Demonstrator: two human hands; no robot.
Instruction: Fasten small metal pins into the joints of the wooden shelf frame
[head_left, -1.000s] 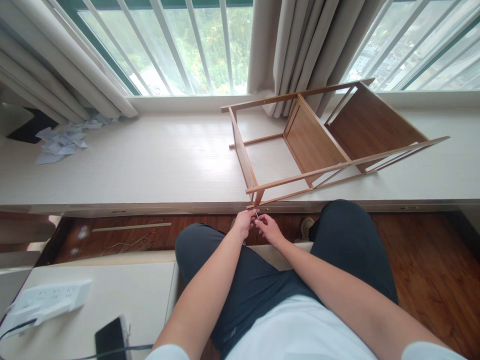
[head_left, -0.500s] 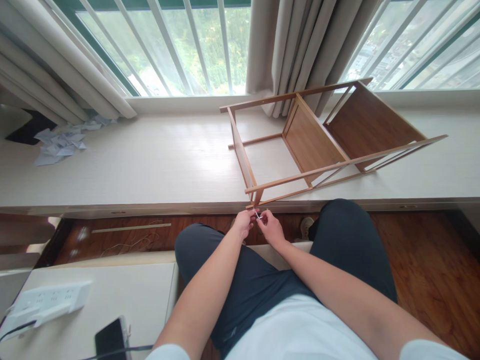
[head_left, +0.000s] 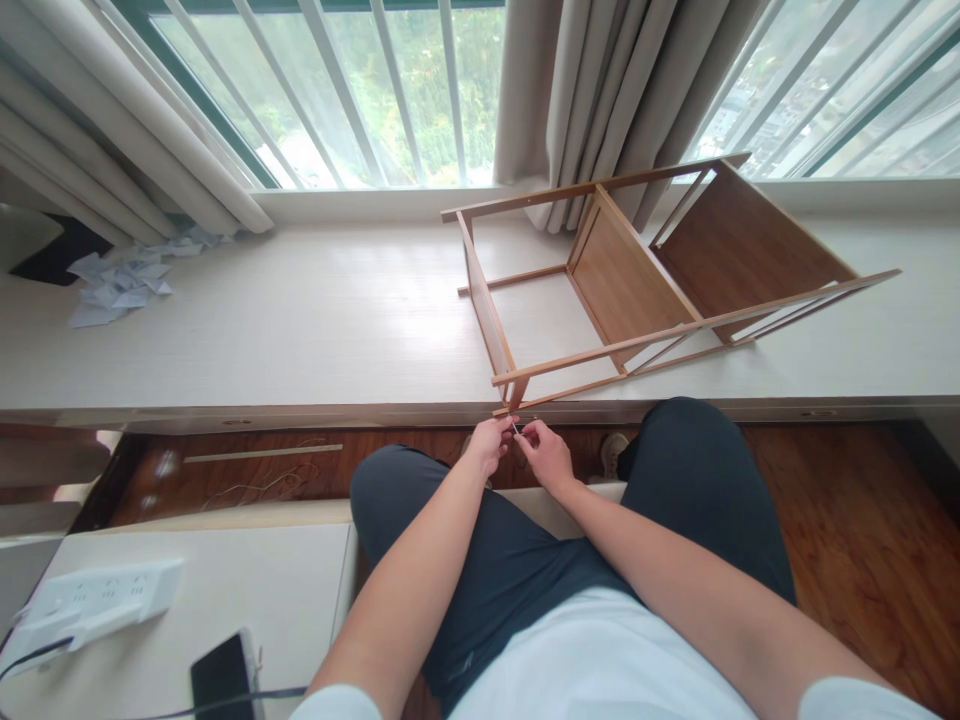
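A brown wooden shelf rack (head_left: pixel 637 285) lies on its side on the white window ledge, its near corner jutting over the front edge. Just under that corner, my left hand (head_left: pixel 491 442) is closed, its fingertips pinched together; what lies between them is too small to make out. Beside it, my right hand (head_left: pixel 547 455) pinches a thin, pale metal piece that looks like an Allen key (head_left: pixel 515 429). The key's far end meets my left fingertips below the rack's corner, and the spot where it ends is hidden.
Crumpled white papers (head_left: pixel 124 285) lie at the ledge's left. A low white cabinet (head_left: pixel 300 580) at my left bears a power strip (head_left: pixel 97 600) and a phone (head_left: pixel 225 675) with a cable. On the wooden floor are a pale strip (head_left: pixel 262 454) and string. Curtains (head_left: pixel 592 100) hang behind the rack.
The Allen key has turned a little between my right fingers, and my right hand has shifted slightly to the right. My left hand and the rack keep their places.
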